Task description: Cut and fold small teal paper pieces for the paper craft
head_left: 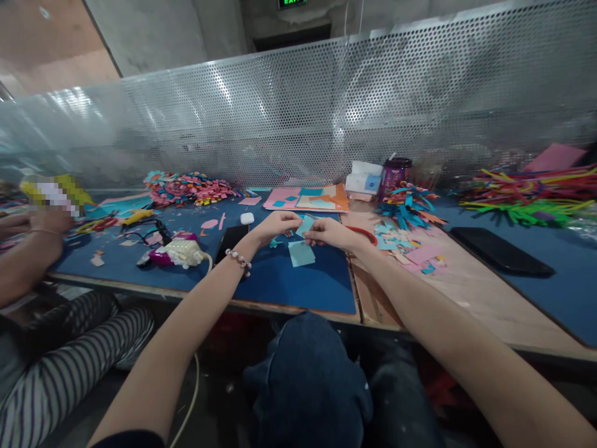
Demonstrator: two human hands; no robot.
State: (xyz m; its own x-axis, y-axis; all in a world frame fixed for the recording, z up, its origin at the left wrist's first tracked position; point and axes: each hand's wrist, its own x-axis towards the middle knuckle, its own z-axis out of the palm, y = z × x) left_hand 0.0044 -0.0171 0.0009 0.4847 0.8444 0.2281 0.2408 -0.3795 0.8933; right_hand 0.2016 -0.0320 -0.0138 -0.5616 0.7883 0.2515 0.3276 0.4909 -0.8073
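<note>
Between my two hands, a small light-blue foam or paper piece (306, 224) is pinched above the blue mat. My left hand (278, 225), with a beaded bracelet at its wrist, grips its left side. My right hand (326, 233) grips the right side with thumb and fingers closed. Just below lie light-blue squares (302, 254), overlapping on the mat. Small teal scraps (275, 243) sit under my left hand. Near my right wrist shows a red curved handle (364, 235), partly hidden by that arm.
A glue gun (175, 252) with a cord and a dark phone (232, 241) lie left. Behind are coloured sheets (308, 198) and a white earbud case (247, 218). Scraps (410, 246), a black phone (501, 250) and pipe cleaners (527, 196) lie right. A co-worker's arm (32, 255) is at far left.
</note>
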